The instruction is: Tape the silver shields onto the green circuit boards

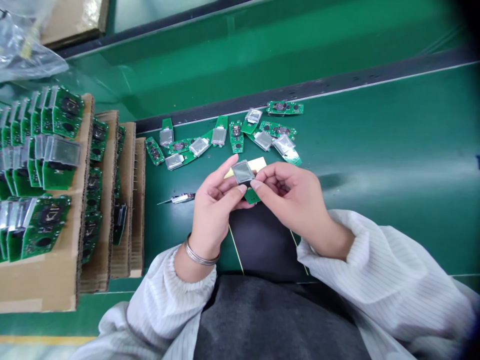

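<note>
Between my two hands is a small green circuit board with a grey display (243, 172) at its upper end. My left hand (216, 200) holds it from the left, thumb on the near edge of the display and fingers behind. The right hand (290, 192) pinches at the display's lower right corner with thumb and index finger; whether anything small is between them cannot be made out. A pale yellowish-white piece (258, 164) shows just behind the display. On the bench left of my left hand lies a small tool with a thin pointed tip (182, 198).
Several loose circuit boards with displays (200, 146) lie scattered beyond my hands. On the left, cardboard sheets (86, 200) hold rows of upright boards (56, 162). A black mat (266, 245) lies below my hands on the green bench (393, 150). A plastic bag (26, 50) is at upper left.
</note>
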Demonstrator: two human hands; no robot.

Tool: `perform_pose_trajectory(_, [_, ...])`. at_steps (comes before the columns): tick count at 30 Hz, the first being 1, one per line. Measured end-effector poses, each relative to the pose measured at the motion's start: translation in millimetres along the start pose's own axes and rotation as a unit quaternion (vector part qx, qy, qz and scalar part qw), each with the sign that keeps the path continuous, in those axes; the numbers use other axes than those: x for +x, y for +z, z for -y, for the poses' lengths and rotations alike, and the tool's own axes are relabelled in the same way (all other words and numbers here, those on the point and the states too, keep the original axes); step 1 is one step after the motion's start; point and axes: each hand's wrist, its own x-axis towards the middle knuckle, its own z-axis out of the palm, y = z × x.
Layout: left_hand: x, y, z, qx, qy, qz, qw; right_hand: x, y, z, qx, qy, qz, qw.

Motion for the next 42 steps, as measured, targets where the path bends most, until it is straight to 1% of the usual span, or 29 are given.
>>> perform_pose_trajectory(6, [-0.8, -0.2, 0.6, 0.031, 0.002, -0.013, 0.999, 0.2, -0.4, 1.3, -0.002, 0.000, 0.000, 1.000])
perform_pose_trajectory(12, [-0.9, 1.2, -0.2, 0.021, 0.001, -0.015, 1.000, 1.3, 0.4, 0.7, -0.007, -0.001, -0.001, 1.000])
perform_pose_trajectory(17, [-1.2, 1.7, -1.6, 0.040, 0.005, -0.027, 0.999, 0.6, -0.8, 2.9, -0.006, -0.002, 0.003, 1.000])
perform_pose_trajectory(23, [-1.5, -0.3, -1.8, 0.035, 0.005, -0.018, 0.999, 0.0, -1.3, 3.4, 0.013, 0.000, 0.021, 1.000])
perform_pose_trajectory(42, [-2.2, 1.8, -0.9, 0.042, 0.014, -0.017, 0.999, 0.9, -0.5, 1.0, 0.004, 0.000, 0.002, 1.000])
